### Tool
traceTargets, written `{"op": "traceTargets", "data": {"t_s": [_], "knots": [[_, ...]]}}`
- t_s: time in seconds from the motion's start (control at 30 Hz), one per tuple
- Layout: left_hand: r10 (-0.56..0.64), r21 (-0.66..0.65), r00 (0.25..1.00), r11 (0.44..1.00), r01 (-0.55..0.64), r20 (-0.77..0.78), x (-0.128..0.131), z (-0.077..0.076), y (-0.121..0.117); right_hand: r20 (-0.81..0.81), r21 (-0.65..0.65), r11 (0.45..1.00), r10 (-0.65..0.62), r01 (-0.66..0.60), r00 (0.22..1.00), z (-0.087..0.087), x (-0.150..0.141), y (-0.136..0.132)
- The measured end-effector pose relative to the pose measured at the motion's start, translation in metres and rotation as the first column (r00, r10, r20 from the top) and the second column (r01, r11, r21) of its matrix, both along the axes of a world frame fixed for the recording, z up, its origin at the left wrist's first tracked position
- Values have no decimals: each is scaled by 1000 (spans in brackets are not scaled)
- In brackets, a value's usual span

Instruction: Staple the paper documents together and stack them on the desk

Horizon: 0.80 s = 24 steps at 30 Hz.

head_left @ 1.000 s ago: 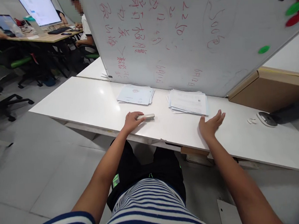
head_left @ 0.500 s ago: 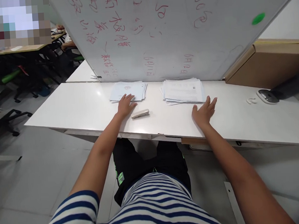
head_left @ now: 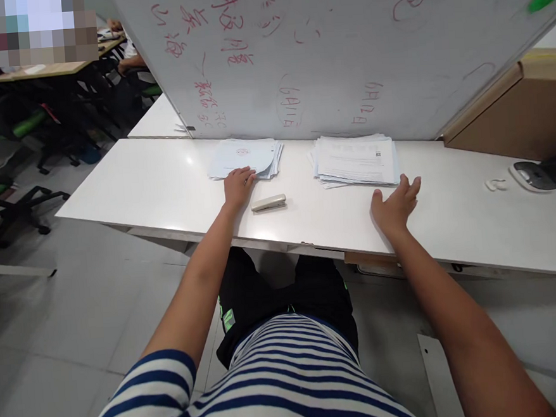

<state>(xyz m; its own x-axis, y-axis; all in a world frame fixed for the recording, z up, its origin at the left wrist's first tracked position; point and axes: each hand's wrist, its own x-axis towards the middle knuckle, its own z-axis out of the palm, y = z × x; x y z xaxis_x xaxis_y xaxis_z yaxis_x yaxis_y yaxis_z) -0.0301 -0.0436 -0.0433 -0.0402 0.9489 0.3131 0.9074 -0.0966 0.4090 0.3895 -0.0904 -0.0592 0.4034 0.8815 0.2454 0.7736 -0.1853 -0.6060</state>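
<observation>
My left hand (head_left: 239,187) is at the front edge of the left stack of papers (head_left: 236,151), with its fingers drawn together on the top sheet. That sheet's front right corner (head_left: 263,165) curls up beside my fingertips. A light beige stapler (head_left: 269,203) lies on the table just right of my left hand. My right hand (head_left: 396,208) is open, fingers spread, by the front right corner of the second stack of papers (head_left: 353,160). Nothing is in it.
The white table (head_left: 162,185) runs along a whiteboard (head_left: 325,65) with red writing. Toward the right are a cardboard box (head_left: 504,113), a small white hook-like piece (head_left: 496,185) and a grey-and-white device (head_left: 533,176). Office chairs (head_left: 24,188) stand at the left.
My left fingers, spread over the top sheet before, have drawn together at its front edge, and the sheet's corner has curled up. My right hand stays open. The camera view has shifted slightly.
</observation>
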Motion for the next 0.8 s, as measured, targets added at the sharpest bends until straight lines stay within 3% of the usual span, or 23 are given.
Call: {"op": "traceTargets", "data": {"t_s": [0.8], "knots": [[24, -12, 1000, 1000, -24, -7, 8, 6, -4, 32, -42, 999, 0, 2, 999, 4, -1, -2]]}}
